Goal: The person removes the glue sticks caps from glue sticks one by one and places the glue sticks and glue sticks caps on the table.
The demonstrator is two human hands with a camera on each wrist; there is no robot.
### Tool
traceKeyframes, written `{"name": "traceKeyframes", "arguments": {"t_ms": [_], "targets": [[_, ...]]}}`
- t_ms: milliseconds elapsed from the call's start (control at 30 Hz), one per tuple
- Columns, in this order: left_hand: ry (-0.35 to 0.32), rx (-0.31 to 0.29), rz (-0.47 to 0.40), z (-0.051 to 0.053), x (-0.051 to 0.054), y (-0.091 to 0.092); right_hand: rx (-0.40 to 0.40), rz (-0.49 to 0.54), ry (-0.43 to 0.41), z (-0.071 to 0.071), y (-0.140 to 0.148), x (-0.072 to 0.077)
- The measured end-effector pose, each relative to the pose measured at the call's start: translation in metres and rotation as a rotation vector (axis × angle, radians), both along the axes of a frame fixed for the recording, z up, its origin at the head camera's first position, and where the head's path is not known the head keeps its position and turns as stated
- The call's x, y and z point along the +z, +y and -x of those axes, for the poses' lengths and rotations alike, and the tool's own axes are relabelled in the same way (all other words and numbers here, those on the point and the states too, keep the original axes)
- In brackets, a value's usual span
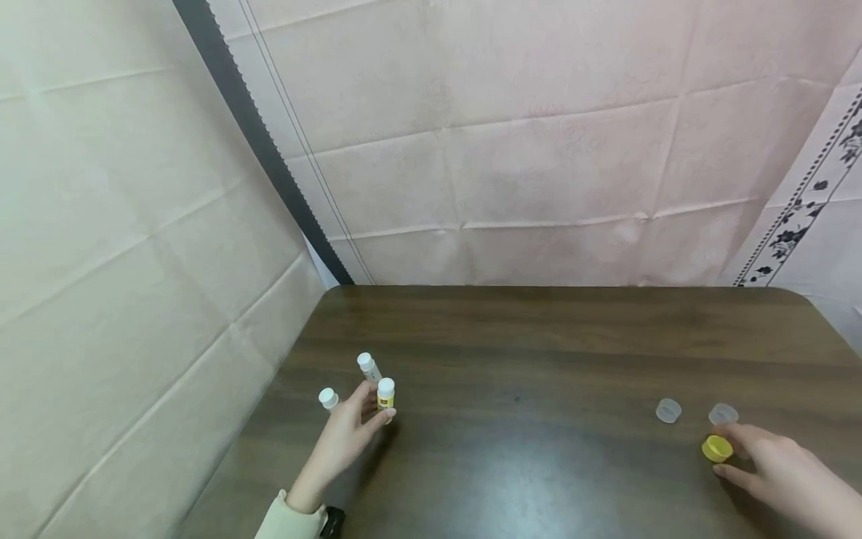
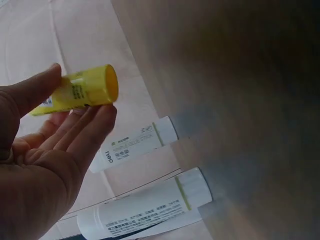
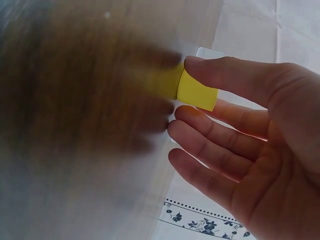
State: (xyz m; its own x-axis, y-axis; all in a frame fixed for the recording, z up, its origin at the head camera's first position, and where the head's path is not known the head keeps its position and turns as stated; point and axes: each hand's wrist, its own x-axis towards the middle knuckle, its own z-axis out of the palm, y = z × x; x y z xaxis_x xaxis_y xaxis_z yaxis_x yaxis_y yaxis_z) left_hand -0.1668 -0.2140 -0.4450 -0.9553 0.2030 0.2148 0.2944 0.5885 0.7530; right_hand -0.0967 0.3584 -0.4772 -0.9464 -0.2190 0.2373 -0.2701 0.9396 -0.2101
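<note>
My left hand (image 1: 350, 434) pinches a yellow glue stick (image 2: 80, 90) with a white top between thumb and fingers. It is upright, its yellow lower end a little above the table in the left wrist view. Two white glue sticks stand beside that hand: one glue stick (image 2: 137, 142) nearer it and another glue stick (image 2: 145, 207) further off. My right hand (image 1: 784, 468) pinches a yellow cap (image 3: 197, 90) between thumb and fingers, the cap resting on the table. Two translucent caps, a left cap (image 1: 669, 410) and a right cap (image 1: 723, 414), lie just beyond.
The dark wooden table (image 1: 525, 337) has rounded far corners. A pale cloth (image 1: 539, 165) hangs behind it, and another cloth (image 1: 135, 262) covers the left side. A dark band (image 1: 276, 157) runs down where the cloths meet.
</note>
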Motion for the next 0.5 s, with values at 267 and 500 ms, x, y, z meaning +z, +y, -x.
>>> {"name": "traceKeyframes", "arguments": {"t_ms": [267,500], "targets": [[-0.078,-0.093,0.119,-0.0021,-0.0023,-0.0042,0.001,-0.017,-0.014,-0.0012,-0.0008,0.0011],[-0.078,-0.107,0.15,-0.0016,-0.0015,-0.0054,-0.025,0.004,-0.165,0.0007,-0.0024,0.0053]]}}
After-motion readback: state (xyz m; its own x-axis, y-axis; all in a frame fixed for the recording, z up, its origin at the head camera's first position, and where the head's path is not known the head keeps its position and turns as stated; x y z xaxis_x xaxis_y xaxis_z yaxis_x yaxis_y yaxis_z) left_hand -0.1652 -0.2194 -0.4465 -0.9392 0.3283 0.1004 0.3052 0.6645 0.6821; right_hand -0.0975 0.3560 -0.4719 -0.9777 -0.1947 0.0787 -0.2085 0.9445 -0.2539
